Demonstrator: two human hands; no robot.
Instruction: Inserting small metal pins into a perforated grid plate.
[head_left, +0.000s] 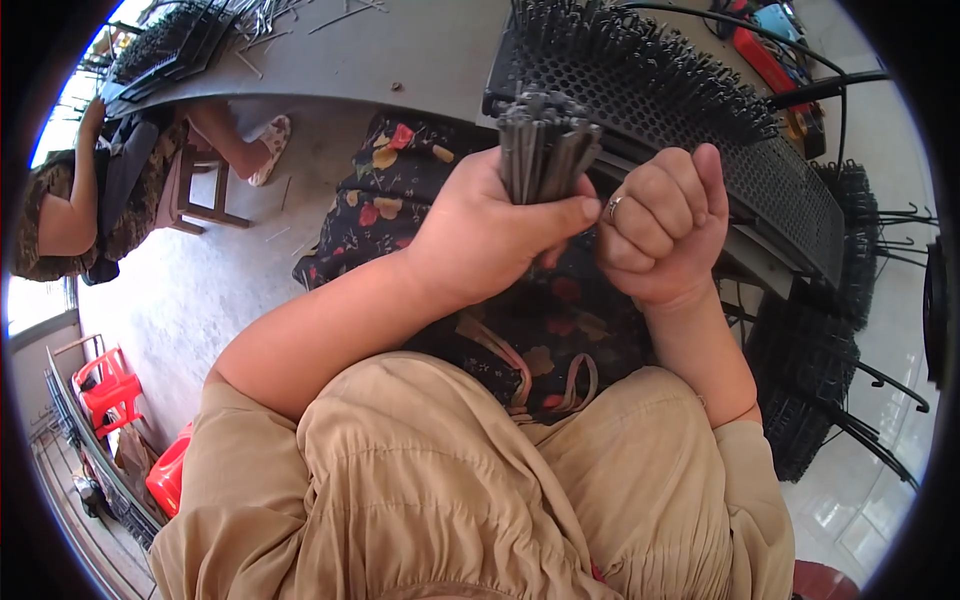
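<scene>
My left hand (pixel 480 225) is wrapped round a bundle of thin grey metal rods (pixel 540 150), its thumb lying across the front. The rods stand nearly upright, their upper ends clustered together above my fist. Close beside the thumb, my right hand (pixel 655 225) is closed, its fingers curled in and a ring on one of them. Whatever it may hold is hidden. Beyond both hands is a black perforated rack (pixel 610 105), with many dark metal pieces (pixel 650 55) standing in rows along it.
A grey table (pixel 420 60) runs along the far side, with loose rods (pixel 265 30) and another filled rack (pixel 165 45) at its far left. A co-worker's arm (pixel 70 200) shows at left, near a wooden stool (pixel 205 190). Black hooked racks (pixel 810 380) hang at right.
</scene>
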